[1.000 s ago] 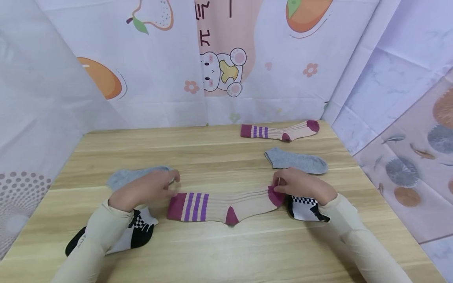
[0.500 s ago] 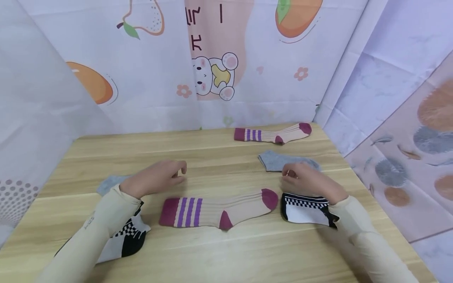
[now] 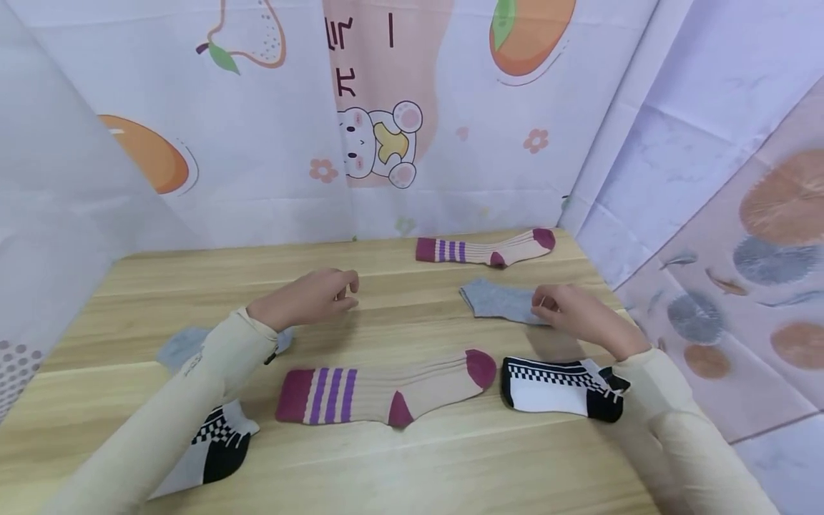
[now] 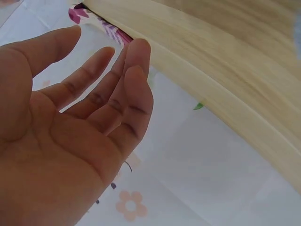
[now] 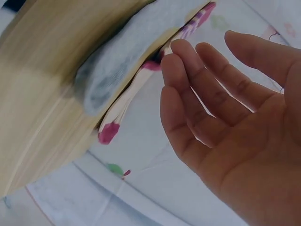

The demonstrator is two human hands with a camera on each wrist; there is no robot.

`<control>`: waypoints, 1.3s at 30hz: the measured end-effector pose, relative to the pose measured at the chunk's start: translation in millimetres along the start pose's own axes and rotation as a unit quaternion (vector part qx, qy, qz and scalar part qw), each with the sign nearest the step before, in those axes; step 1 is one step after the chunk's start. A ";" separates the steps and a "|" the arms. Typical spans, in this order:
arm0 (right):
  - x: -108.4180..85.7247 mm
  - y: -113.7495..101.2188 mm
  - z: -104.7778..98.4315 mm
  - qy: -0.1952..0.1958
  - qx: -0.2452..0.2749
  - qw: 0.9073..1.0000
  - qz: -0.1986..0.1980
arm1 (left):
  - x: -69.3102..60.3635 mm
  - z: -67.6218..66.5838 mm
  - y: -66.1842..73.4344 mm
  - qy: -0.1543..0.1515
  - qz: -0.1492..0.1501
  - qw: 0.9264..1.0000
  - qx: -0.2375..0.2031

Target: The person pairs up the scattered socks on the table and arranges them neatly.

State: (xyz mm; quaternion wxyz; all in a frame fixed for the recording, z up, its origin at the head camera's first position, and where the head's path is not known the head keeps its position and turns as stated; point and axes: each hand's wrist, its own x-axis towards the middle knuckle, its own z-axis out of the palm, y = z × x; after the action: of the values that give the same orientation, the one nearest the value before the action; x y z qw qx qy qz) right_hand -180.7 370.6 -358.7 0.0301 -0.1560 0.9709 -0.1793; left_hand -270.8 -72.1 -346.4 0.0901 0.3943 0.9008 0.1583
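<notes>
My left hand [image 3: 309, 297] hovers over the middle-left of the table, fingers loosely bent and holding nothing. Its palm and relaxed fingers show plainly in the left wrist view. Above the toe end of a grey ankle sock [image 3: 498, 301] hangs my right hand [image 3: 582, 315], also holding nothing, its fingers relaxed in the right wrist view. A beige sock [image 3: 431, 393] with maroon ends and purple stripes lies flat at the front centre. Its lookalike, another striped sock [image 3: 479, 252], lies along the far edge.
To the right is a black-and-white checkered sock [image 3: 547, 390]. A similar checkered sock [image 3: 222, 450] lies front left, partly under my left sleeve. Another grey sock [image 3: 180, 348] is partly covered by that forearm. A printed curtain [image 3: 257, 157] stands behind the wooden table [image 3: 360, 472].
My right hand has left the toe of the front striped sock and moved to the grey sock. My left hand has moved away from the cuff, forward and right. The view has shifted slightly.
</notes>
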 end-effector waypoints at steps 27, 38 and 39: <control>48.6 97.9 -15.4 0.069 0.008 0.996 0.062 | 124.4 21.7 -3.5 0.008 -0.003 1.000 -0.002; 86.6 126.1 -22.4 0.066 0.024 0.990 0.122 | 171.0 24.0 -13.4 0.029 -0.048 0.998 -0.016; 90.0 127.6 -23.3 0.064 0.026 0.990 0.127 | 174.9 23.3 -13.9 0.030 -0.051 0.998 -0.013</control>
State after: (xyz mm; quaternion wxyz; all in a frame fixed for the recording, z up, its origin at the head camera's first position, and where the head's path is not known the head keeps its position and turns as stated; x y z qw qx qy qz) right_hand -306.1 463.4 -382.8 -0.0057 -0.0190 0.9778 -0.2085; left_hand -391.3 53.2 -379.7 0.0760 0.3413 0.9201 0.1768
